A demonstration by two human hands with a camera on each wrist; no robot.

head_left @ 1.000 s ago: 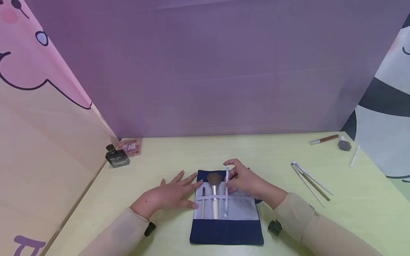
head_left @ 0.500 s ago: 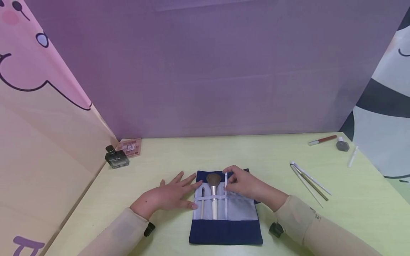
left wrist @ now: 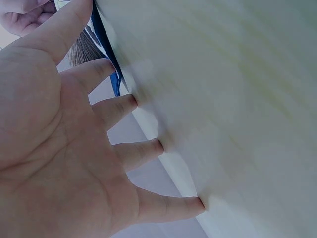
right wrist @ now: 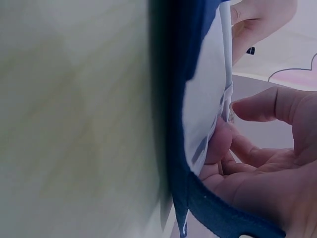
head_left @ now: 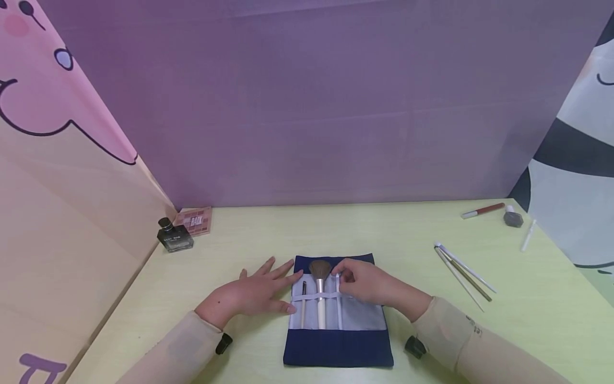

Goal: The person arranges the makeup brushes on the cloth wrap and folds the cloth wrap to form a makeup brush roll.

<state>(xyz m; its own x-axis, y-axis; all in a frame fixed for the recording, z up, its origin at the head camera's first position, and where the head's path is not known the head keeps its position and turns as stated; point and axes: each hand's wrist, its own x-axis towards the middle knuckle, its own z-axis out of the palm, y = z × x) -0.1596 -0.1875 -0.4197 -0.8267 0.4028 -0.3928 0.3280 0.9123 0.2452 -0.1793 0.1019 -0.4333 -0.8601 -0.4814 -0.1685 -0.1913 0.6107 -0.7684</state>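
A navy brush roll [head_left: 338, 349] with a pale grey lining lies spread out on the table. Its elastic band [head_left: 307, 297] crosses a thin small brush [head_left: 303, 306] and a large fluffy makeup brush [head_left: 321, 312]. My right hand [head_left: 366, 280] pinches the upper end of a slim white brush [head_left: 339, 314], which runs under the band to the right of the fluffy one. The tip of that brush is hidden by my fingers. With fingers spread, my left hand [head_left: 254, 296] rests on the table, and its index finger and thumb touch the roll's left edge.
Several slim brushes [head_left: 462, 272] lie together to the right. Farther back are a red-brown tube [head_left: 483, 210], a small dark bottle [head_left: 513, 217] and a white stick [head_left: 528, 234]. At the back left, a black perfume bottle [head_left: 175, 237] stands by a pink palette [head_left: 194, 220].
My right hand has moved down toward the roll's near side, and the slim white brush has slid down with it, its lower end now at the navy pocket's edge. My left hand stays put.
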